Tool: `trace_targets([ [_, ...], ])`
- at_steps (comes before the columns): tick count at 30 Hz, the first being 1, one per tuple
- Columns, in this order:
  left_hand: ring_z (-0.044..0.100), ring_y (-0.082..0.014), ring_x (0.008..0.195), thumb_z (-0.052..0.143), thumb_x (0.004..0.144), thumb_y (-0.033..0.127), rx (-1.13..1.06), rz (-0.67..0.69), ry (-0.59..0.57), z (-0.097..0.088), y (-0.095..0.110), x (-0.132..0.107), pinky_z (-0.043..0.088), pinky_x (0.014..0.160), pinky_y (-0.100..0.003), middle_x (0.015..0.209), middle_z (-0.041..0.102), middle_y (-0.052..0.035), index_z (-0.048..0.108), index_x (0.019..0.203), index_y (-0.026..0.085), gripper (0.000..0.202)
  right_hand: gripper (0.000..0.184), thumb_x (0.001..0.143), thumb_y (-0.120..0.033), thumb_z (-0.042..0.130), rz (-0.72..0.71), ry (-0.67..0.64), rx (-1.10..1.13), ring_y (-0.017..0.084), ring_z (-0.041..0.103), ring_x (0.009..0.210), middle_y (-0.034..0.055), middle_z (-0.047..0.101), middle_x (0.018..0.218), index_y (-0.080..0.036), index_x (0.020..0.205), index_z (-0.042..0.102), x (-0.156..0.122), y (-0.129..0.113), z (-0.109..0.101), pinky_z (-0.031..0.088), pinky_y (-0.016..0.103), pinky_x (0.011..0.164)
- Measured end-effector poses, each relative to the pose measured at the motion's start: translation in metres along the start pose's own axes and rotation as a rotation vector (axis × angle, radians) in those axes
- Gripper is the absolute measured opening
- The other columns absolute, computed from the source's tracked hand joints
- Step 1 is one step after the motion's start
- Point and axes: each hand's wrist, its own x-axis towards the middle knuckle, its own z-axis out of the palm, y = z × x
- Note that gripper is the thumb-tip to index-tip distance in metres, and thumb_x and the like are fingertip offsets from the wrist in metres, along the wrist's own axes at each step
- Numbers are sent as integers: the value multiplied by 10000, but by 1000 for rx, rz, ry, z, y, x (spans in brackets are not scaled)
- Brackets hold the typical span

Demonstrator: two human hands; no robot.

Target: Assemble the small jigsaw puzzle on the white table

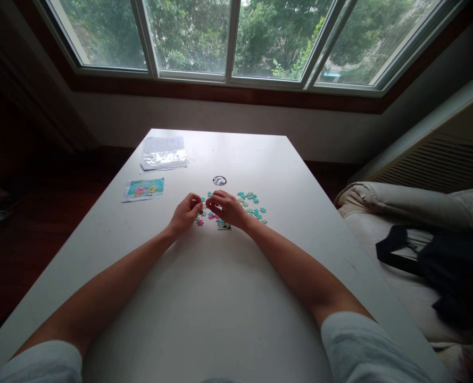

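Observation:
Small teal and pink jigsaw pieces (252, 205) lie scattered in the middle of a white table (220, 298). My left hand (186, 213) and my right hand (226, 208) meet over the pile, fingertips almost touching, both pinched closed. Each seems to grip a small piece, too tiny to name for certain. A few pink pieces (199, 222) lie just under my left hand. A small joined patch of pieces (224, 226) sits under my right wrist.
A colourful cartoon picture card (143, 189) lies to the left, a clear plastic bag (163, 153) behind it. A round cable hole (219, 181) sits beyond the pieces. To the right stands a bed with a dark bag (447, 266). Windows run along the back wall.

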Motion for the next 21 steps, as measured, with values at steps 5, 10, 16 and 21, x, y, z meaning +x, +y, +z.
trace_targets([
  [5,505,-94,584,625,893,361,-131,-38,-28,2,3,0,376,544,-209,657,563,47,508,938,199,205,160,1015,-315,521,7,-5,51,156,584,828,56,616,942,-220,1048,645,-1,0,1,467,283,778],
  [10,541,-116,607,563,925,356,-44,-21,-55,3,7,-3,419,578,-232,679,613,33,525,970,210,158,139,992,-282,543,58,7,140,150,579,833,49,617,916,-209,982,660,-1,-1,2,473,277,773],
  [16,590,-145,699,498,961,337,447,136,56,-4,15,-8,430,670,-271,787,678,4,636,944,212,187,154,908,-330,631,254,47,325,127,570,744,31,630,862,-184,902,678,3,4,3,475,256,682],
  [21,563,-143,676,511,963,334,594,236,32,-2,17,-9,408,670,-269,764,679,2,684,913,206,221,237,829,-395,701,434,43,540,134,596,711,27,679,807,-164,874,682,7,6,6,480,256,642],
])
